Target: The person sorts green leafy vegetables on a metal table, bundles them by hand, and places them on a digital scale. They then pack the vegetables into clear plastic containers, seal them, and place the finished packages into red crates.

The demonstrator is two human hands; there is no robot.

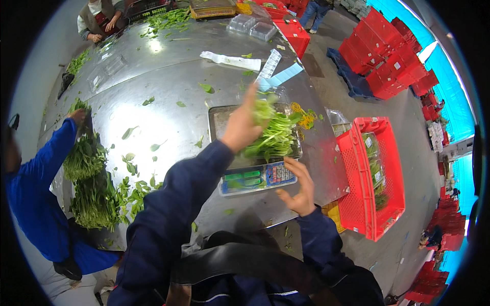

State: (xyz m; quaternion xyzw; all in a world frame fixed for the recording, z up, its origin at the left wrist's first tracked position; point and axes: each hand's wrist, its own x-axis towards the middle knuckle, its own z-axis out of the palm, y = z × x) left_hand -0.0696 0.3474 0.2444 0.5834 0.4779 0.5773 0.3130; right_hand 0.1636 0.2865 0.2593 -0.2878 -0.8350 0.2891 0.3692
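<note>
My left hand, blurred, holds a small bunch of leafy greens between thumb and fingers, above a digital scale. On the scale's metal pan lies a larger pile of greens, pale stems showing. My right hand has its fingers apart and holds nothing; its fingertips are close to the pan's lower edge and the keypad. A green display is beside the keys. Yellow rubber bands are on the steel table right of the pan. A clear plastic container behind the pan is partly hidden.
Label strips and clear clamshells lie farther back. A red crate with packed greens stands at the table's right edge. At left, a co-worker in blue reaches over bunched greens. Another person stands at the far end.
</note>
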